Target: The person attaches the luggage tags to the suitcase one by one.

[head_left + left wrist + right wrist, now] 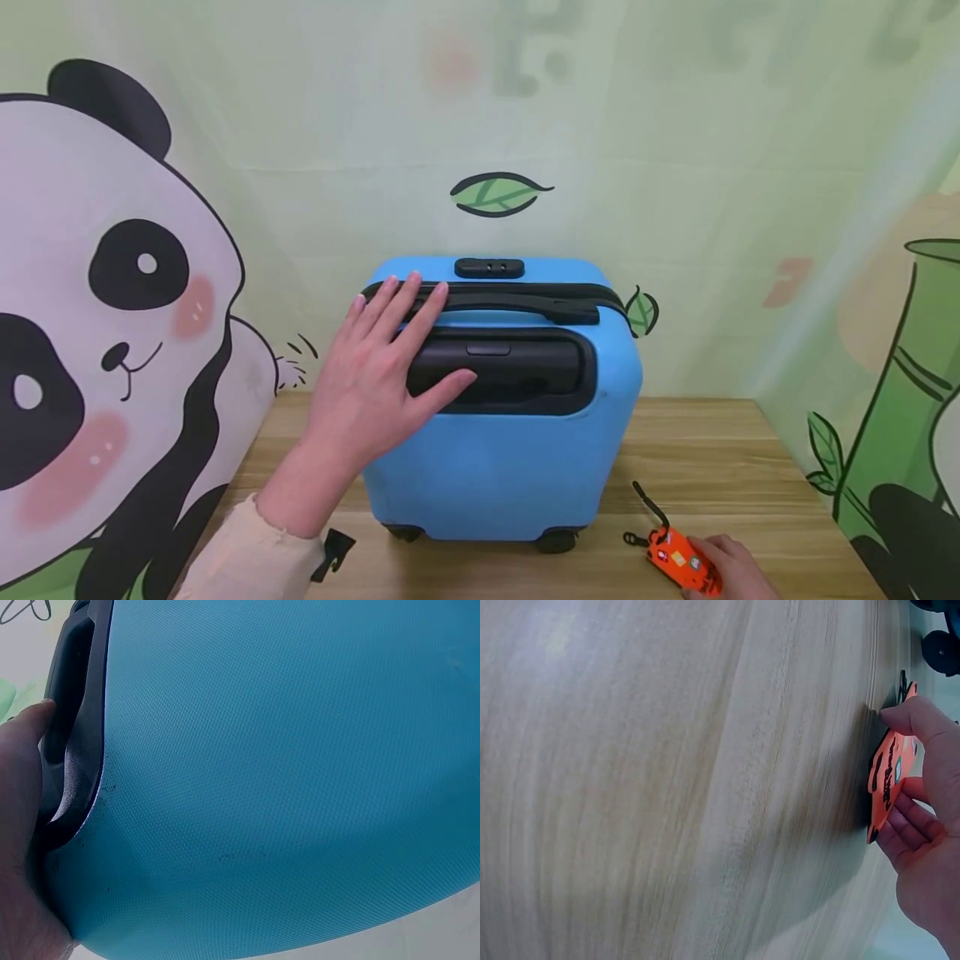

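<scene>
A light blue suitcase (487,475) stands upright on its wheels, with a black carry handle (495,302) across its top edge and a black combination lock (489,267) behind. My left hand (375,375) rests on its upper left corner, fingers straight and spread over the handle's left end, thumb over the black recessed panel (517,367). In the left wrist view the thumb (34,724) lies against that panel's edge. At the lower right, my right hand (930,802) pinches an orange luggage tag (678,558) with a black strap (651,504), low over the table.
The wood-grain table (705,450) carries the suitcase. A small black object (333,552) lies near my left sleeve (247,554). Behind hangs a green backdrop (337,192) printed with leaves, bamboo and a large panda (150,200).
</scene>
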Demonstrator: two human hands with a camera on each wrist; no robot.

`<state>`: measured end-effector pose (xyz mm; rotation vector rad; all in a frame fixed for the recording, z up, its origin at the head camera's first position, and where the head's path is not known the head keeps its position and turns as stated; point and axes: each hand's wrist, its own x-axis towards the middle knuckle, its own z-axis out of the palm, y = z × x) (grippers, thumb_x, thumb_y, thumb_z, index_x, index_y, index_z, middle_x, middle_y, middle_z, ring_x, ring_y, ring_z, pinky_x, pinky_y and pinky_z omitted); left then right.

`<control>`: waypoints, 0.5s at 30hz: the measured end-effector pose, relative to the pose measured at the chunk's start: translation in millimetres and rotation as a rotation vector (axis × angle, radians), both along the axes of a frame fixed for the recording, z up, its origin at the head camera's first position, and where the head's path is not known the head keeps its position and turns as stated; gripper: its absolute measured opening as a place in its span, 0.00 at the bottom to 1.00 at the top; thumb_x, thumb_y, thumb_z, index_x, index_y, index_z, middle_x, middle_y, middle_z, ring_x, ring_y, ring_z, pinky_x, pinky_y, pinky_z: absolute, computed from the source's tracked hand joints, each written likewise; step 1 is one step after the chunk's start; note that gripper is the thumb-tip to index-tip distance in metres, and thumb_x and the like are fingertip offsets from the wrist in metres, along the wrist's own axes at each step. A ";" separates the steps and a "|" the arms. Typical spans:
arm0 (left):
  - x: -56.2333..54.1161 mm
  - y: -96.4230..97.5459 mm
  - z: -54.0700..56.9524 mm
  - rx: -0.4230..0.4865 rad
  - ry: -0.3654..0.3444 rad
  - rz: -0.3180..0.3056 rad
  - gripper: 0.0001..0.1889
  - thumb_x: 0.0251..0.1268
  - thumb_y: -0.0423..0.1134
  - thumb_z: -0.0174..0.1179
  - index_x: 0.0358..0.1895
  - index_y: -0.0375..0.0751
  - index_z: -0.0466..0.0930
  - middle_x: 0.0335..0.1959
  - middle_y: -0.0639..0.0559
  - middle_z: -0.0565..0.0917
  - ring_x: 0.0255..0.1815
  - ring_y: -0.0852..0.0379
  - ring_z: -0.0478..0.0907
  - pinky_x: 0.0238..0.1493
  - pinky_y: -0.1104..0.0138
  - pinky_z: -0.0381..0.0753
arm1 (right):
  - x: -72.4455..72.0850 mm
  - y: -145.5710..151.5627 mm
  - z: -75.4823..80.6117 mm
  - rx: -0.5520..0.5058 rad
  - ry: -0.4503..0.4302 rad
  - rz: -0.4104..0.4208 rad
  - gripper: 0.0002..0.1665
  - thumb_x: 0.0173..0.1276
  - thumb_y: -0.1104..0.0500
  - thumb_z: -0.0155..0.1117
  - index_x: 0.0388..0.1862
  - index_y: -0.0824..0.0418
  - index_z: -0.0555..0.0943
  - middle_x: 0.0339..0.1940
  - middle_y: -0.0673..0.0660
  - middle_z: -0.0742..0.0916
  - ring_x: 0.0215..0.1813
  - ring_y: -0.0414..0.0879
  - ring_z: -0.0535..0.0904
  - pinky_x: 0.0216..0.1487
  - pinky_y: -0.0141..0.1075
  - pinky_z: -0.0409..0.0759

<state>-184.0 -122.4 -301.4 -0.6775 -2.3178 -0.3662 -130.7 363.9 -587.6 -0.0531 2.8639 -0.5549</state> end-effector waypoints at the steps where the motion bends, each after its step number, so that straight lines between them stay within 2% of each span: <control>1: -0.1 0.1 0.0 0.001 0.000 -0.001 0.47 0.74 0.80 0.43 0.85 0.53 0.62 0.84 0.43 0.64 0.86 0.40 0.58 0.84 0.41 0.54 | -0.2 0.1 0.0 -0.002 -0.002 -0.004 0.45 0.57 0.44 0.85 0.64 0.71 0.82 0.50 0.57 0.83 0.49 0.52 0.78 0.50 0.47 0.81; 9: -0.5 0.8 -0.3 0.007 0.009 -0.003 0.48 0.73 0.80 0.42 0.85 0.53 0.62 0.84 0.42 0.65 0.85 0.40 0.59 0.84 0.40 0.55 | -2.2 0.8 1.4 -0.057 -0.038 -0.038 0.42 0.59 0.45 0.83 0.62 0.73 0.83 0.49 0.58 0.83 0.47 0.51 0.78 0.48 0.45 0.80; 15: -0.4 0.9 -0.3 0.008 0.007 -0.003 0.48 0.73 0.80 0.42 0.85 0.53 0.62 0.84 0.42 0.65 0.86 0.40 0.58 0.84 0.41 0.53 | -1.0 -4.3 7.4 -0.150 -0.081 -0.108 0.41 0.61 0.46 0.82 0.63 0.72 0.82 0.49 0.57 0.84 0.46 0.48 0.80 0.46 0.42 0.79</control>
